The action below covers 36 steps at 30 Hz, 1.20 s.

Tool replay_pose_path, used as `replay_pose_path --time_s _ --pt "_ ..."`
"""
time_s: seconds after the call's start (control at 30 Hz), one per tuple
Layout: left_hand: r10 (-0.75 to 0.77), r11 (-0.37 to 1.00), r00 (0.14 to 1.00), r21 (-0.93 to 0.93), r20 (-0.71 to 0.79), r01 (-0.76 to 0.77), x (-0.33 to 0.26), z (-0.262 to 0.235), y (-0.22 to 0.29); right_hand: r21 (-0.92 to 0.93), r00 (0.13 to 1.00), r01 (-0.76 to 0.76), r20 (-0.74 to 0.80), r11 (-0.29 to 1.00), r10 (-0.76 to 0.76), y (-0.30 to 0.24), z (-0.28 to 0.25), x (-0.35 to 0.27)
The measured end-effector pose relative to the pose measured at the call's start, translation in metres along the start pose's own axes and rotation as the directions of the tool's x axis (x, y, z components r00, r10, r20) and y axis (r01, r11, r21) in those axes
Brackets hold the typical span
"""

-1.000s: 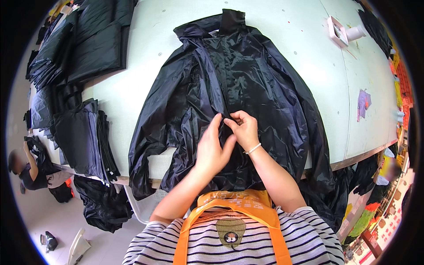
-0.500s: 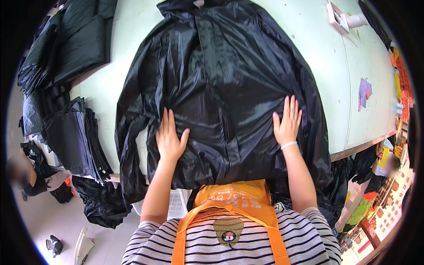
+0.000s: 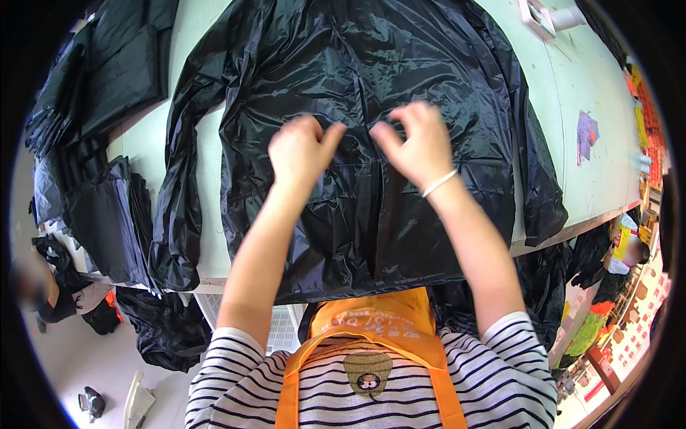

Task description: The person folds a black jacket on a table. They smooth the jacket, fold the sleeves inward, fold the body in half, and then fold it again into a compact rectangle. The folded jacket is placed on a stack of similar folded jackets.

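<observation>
While the black jacket (image 3: 357, 179) is lying front-up on the pale surface (image 3: 557, 179), the left hand (image 3: 299, 154) and the right hand (image 3: 420, 146) are sitting over its middle, fingers curling, thumbs standing apart from them; blur is hiding whether they are touching cloth; the slick fabric could be slipping askew if one side is getting pulled harder; unlike the earlier frame, where both palms are lying flat and wide, the hands are now flanking the front opening (image 3: 374, 214) closely

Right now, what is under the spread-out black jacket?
The black jacket lies on a pale table, which shows along both sides; the surface directly beneath is covered and cannot be seen.
</observation>
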<state>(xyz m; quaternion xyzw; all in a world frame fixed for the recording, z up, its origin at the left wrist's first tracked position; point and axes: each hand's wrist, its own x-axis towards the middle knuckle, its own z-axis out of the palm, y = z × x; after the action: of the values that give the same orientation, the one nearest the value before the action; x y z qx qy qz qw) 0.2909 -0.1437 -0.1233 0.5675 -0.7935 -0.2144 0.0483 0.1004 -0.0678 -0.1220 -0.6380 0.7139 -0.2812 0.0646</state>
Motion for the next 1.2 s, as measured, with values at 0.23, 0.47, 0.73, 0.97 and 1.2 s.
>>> replay_pose_path --time_s 0.23,0.47,0.73,0.97,1.2 --pt "-0.113 0.989 0.970 -0.068 0.214 0.130 -0.011 0.029 0.013 0.401 0.890 -0.456 0.205 0.795 0.407 -0.004 0.032 -0.056" --pt "-0.005 0.921 0.932 -0.361 0.363 0.146 0.001 0.032 -0.002 0.335 0.952 -0.277 -0.029 0.901 0.303 -0.020 0.020 -0.050" --pt "0.140 0.664 0.882 -0.703 0.451 0.254 -0.013 0.015 0.000 0.312 0.970 -0.243 0.059 0.918 0.237 -0.045 0.022 -0.050" --pt "0.144 0.496 0.930 -0.838 0.339 0.229 -0.023 0.034 0.001 0.431 0.945 -0.326 0.152 0.841 0.289 -0.045 0.017 -0.048" --pt "0.008 0.566 0.996 -0.820 -0.088 -0.077 -0.082 0.031 0.015 0.468 0.943 -0.315 0.061 0.826 0.326 -0.027 0.048 -0.055"
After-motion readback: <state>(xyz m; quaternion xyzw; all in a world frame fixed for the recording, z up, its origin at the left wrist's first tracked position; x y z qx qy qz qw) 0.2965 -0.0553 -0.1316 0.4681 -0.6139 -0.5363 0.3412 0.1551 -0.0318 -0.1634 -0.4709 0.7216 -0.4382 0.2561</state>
